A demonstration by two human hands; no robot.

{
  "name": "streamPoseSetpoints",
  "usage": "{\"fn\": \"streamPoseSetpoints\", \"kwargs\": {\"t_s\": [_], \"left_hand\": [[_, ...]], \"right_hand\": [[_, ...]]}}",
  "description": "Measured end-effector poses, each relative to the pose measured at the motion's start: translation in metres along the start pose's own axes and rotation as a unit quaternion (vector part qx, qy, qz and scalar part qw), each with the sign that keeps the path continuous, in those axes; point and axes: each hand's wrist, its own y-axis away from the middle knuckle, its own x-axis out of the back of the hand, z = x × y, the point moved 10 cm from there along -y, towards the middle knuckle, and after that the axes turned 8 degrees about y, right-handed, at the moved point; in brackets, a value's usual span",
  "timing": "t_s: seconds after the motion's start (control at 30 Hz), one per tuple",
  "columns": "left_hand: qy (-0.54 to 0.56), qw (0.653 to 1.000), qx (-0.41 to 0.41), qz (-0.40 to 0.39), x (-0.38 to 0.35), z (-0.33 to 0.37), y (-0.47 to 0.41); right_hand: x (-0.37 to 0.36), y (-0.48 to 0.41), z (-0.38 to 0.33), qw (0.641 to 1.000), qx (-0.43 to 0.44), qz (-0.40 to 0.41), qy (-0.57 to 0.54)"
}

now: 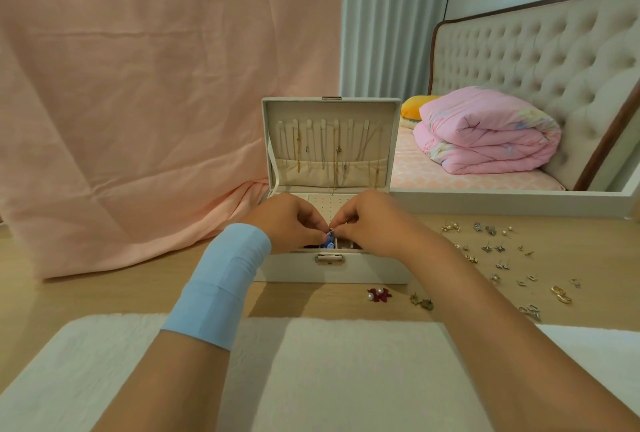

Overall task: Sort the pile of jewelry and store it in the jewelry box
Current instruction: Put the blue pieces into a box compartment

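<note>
We pinch a small blue earring point(327, 242) between both grips, just above the front compartments of the open box point(332, 267). The left grip point(291, 222) has its fingers curled round the blue part. The right grip point(369, 220) pinches the metal end, probably the post or its backing.

To do this step well, we judge the following:
- Keep the earring over the box, so that a dropped backing falls into a compartment and not onto the desk point(104, 293).
- Hold the blue part steady with the left grip and work only the metal end with the right.
- Seat the post squarely in a hole of the perforated panel point(325, 206) behind the grips, or lay the piece flat in a compartment.

Necklaces point(334, 151) hang in the upright lid. A red pair point(378, 294) lies in front of the box, and loose earrings point(495, 251) lie spread out on the desk to the right, not yet stored.

The grips cover most of the tray, so we cannot tell what the compartments hold. The earring's shape is too small to make out, and we cannot tell whether a backing is fitted.
</note>
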Motion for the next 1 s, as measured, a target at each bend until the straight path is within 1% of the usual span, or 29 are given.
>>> {"fn": "streamPoseSetpoints", "kwargs": {"t_s": [0.1,0.17,0.27,0.4,0.5,0.57,0.73,0.8,0.9,1.0], "left_hand": [[-0.015,1.000,0.002,-0.003,-0.003,0.002,0.000],[-0.006,1.000,0.002,-0.005,0.000,0.000,0.001],[0.018,1.000,-0.005,0.024,0.017,-0.005,0.003],[0.002,0.998,-0.019,0.055,0.024,-0.001,0.003],[-0.006,1.000,-0.016,0.015,0.004,0.005,0.002],[-0.011,1.000,-0.011,0.003,-0.004,0.004,0.001],[-0.019,1.000,0.000,0.006,-0.002,0.004,0.002],[-0.028,0.999,-0.017,0.023,0.003,0.015,0.004],[-0.012,0.996,-0.069,0.055,0.001,0.049,0.009],[0.009,0.991,-0.119,0.053,-0.025,0.093,0.008]], "right_hand": [[0.004,0.003,-0.001,0.999,0.007,-0.006,0.032],[0.006,0.004,0.002,0.999,0.003,-0.010,0.035],[0.008,0.002,0.008,1.000,-0.005,0.004,0.013],[0.001,0.003,0.001,0.999,0.026,-0.012,-0.020],[-0.002,0.003,0.000,0.999,0.035,-0.030,-0.029],[-0.002,0.002,0.004,0.998,0.036,-0.036,-0.027],[0.022,0.004,0.015,0.997,0.032,0.005,-0.070],[0.036,0.010,0.024,0.997,0.028,0.020,-0.076],[0.061,0.025,0.050,0.997,0.018,0.037,-0.065],[0.083,0.046,0.088,0.998,-0.009,0.040,-0.040]]}}
